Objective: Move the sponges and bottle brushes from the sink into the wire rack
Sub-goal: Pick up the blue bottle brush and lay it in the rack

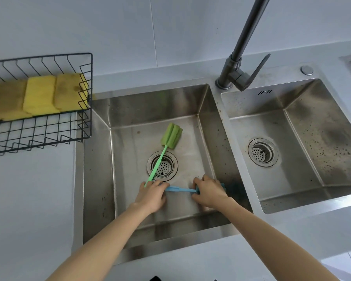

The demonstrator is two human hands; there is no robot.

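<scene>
A green bottle brush (166, 146) lies in the left sink basin (130, 110), its foam head toward the back and its handle crossing the drain (163, 165). A blue bottle brush (179, 189) lies across the basin's front. My left hand (152, 196) is closed over the blue handle's end, right where the green handle ends. My right hand (210, 192) grips the blue brush near its head, which it mostly hides. Several yellow sponges (40, 96) stand in the black wire rack (85, 126) on the counter at the left.
A dark faucet (238, 63) rises between the two basins, its spout leaving the top of the frame. The right basin (304, 142) is spotted and has its own drain (261, 152). White counter (28, 199) lies in front of the rack.
</scene>
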